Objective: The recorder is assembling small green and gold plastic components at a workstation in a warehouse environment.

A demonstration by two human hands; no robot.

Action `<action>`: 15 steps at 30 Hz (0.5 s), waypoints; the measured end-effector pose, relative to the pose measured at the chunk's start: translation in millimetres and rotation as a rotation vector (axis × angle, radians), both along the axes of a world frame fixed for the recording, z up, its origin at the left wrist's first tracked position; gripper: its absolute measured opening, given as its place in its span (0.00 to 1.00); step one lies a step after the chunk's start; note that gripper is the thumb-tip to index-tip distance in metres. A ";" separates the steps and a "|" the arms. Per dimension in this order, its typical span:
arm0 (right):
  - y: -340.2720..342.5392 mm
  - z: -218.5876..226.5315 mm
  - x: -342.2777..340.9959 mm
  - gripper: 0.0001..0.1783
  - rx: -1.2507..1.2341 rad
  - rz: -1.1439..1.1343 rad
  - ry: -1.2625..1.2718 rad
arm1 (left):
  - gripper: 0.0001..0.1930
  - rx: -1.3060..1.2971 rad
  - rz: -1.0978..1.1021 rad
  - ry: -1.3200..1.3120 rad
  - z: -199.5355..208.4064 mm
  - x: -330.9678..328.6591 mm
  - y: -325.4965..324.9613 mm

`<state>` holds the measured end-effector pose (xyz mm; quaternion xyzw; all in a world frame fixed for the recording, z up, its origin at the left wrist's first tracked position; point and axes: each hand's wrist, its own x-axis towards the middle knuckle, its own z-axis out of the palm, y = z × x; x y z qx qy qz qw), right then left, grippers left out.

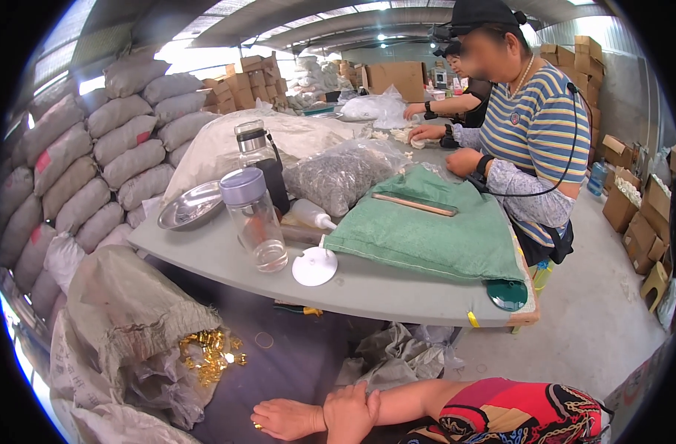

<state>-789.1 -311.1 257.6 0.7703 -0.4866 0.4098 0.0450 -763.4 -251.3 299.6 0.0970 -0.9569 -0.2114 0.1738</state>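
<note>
While a sack [131, 292] gapes, gold pieces [209, 357] at its mouth

Shiny gold-coloured pieces [207, 358], small and seemingly curved, lie in a loose, jumbled heap at lower left, spilling from the gathered mouth of a greyish-tan woven sack [119, 296] tipped on its side. Near the bottom edge, left of centre, shows a gold-coloured bit [256, 425], too small to identify.

lettering: none readable | pale sack [77, 374]: printed characters, too indistinct
</note>
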 end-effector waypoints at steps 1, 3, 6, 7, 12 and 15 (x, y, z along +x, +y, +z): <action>-0.5 -2.9 0.9 0.08 0.006 -0.001 -0.011 | 0.12 0.001 0.000 0.004 -1.6 1.0 0.2; -3.4 -8.3 1.5 0.08 0.028 -0.008 0.016 | 0.13 -0.045 0.025 0.077 -9.7 -1.8 -0.6; -6.8 -13.3 -1.5 0.08 0.066 -0.018 0.038 | 0.14 -0.090 0.046 0.137 -17.5 -4.8 -3.8; -6.1 -13.4 -1.7 0.08 0.079 -0.018 0.036 | 0.13 -0.092 0.045 0.126 -17.6 -4.7 -3.6; -4.8 -14.7 -0.6 0.08 0.104 -0.018 0.035 | 0.14 -0.062 0.025 0.171 -27.4 -6.1 -6.3; -8.5 -13.4 -5.0 0.08 0.058 -0.016 0.015 | 0.15 -0.097 0.018 0.156 -22.8 -8.9 -9.8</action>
